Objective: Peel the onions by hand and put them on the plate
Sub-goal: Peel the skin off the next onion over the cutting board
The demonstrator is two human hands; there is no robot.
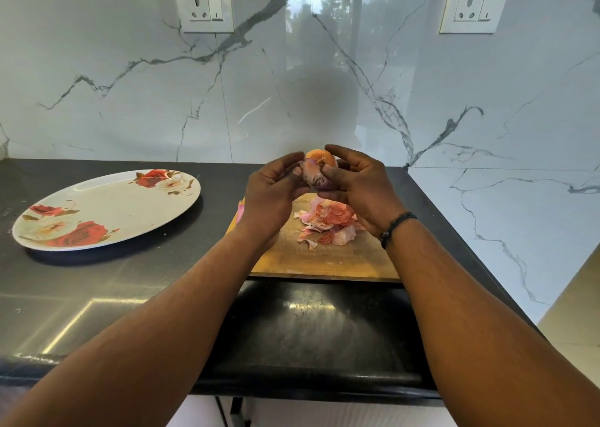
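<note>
Toward the left edge of the black desk [97, 283] you had the oval plate [107, 210] with its printed red and cream roses, lying flat and holding no onions, so by my reading no peeled one had reached it yet. It sat well apart from your work, probably to keep loose skins off it.

Next came your left hand [271, 196], raised above the wooden cutting board [321, 261] near the back edge of the desk. Its grip was clamped on the onion [316, 166], fingers curled round the left side to steady it.

Your right hand [355, 184], a dark band [396, 228] at its wrist, also closed on the onion, thumb and fingertips pinching the papery skin on the near face, which looked like the tearing side of the pair. The onion showed orange dry skin on top and purple flesh lower down, so I judged it about half peeled.

Under both hands lay the heap of pink and red onion peels [328, 223] on the board; holding the onion over it let scraps drop in one place.

On the marble wall behind were two white socket plates [204, 7], [474, 7]. I could read no brand, label or writing anywhere.
</note>
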